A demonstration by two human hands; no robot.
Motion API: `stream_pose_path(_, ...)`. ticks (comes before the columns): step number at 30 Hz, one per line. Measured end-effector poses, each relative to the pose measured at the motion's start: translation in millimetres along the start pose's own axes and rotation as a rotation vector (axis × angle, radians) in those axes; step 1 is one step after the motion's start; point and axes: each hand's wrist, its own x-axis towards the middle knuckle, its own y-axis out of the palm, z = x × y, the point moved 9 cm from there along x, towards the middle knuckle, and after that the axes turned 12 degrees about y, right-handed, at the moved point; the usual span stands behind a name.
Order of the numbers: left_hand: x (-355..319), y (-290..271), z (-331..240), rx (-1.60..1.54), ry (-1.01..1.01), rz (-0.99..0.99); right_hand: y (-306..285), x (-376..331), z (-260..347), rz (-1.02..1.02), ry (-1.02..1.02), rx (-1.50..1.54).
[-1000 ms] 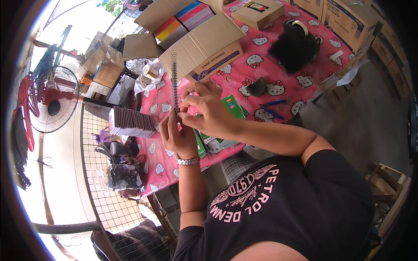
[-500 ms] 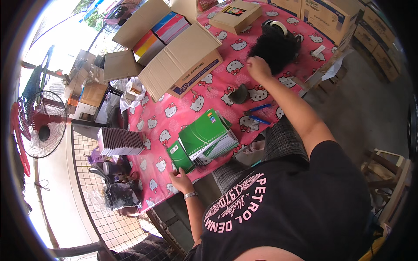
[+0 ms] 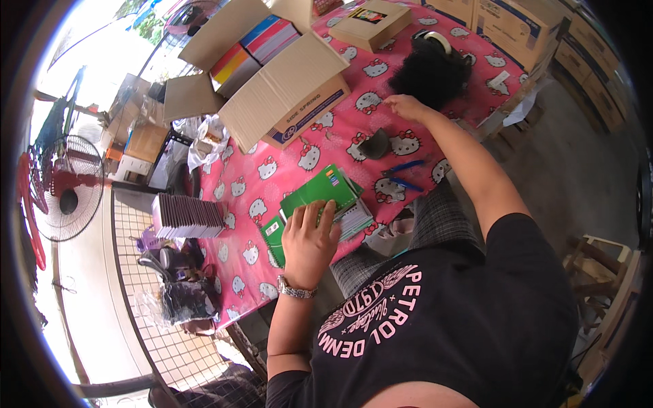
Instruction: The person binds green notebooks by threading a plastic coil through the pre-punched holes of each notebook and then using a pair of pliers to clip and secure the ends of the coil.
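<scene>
My left hand [image 3: 309, 234] lies over a stack of green-covered notebooks [image 3: 320, 190], its fingers stretched out on the top cover. A smaller green notebook [image 3: 273, 238] sticks out to the left of that hand, partly hidden by it. Loose punched pages [image 3: 355, 219] show at the stack's right side. Farther right, my right hand [image 3: 407, 107] is closed in a pinch above the table, beside a heap of fine black strands [image 3: 432, 71]. What it pinches, if anything, is too small to make out.
Blue-handled pliers [image 3: 406, 175] and a dark cup-like piece [image 3: 375, 145] lie right of the notebooks. An open carton [image 3: 299, 119] of colourful books stands behind. A row of dark-edged booklets [image 3: 189, 216] is at left. A tape roll [image 3: 437, 42] rests by the black strands.
My left hand has moved from the table edge up and right onto the green notebooks. My right hand has shifted slightly and its fingers now point left, just off the black strands.
</scene>
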Motion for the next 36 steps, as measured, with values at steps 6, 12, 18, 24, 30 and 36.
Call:
stream_pose_path(6,-7,-11,12,-0.113,-0.021,0.007,14,-5,35,0.337,0.076,0.642)
stream_pose_path(12,8,-43,28,0.010,-0.134,-0.047,11,4,47,0.059,-0.255,-0.023)
stream_pose_path(18,-4,-21,46,-0.038,-0.227,-0.090,35,18,42,0.370,0.064,0.479)
stream_pose_path(24,13,-22,39,0.227,-0.331,-0.272,41,19,59,0.426,0.139,0.641)
stream_pose_path(30,14,-13,38,0.295,-0.435,-0.371,40,22,59,0.480,0.113,0.703)
stream_pose_path(36,18,-12,28,0.207,-0.394,-0.360,36,22,63,0.506,0.089,0.767)
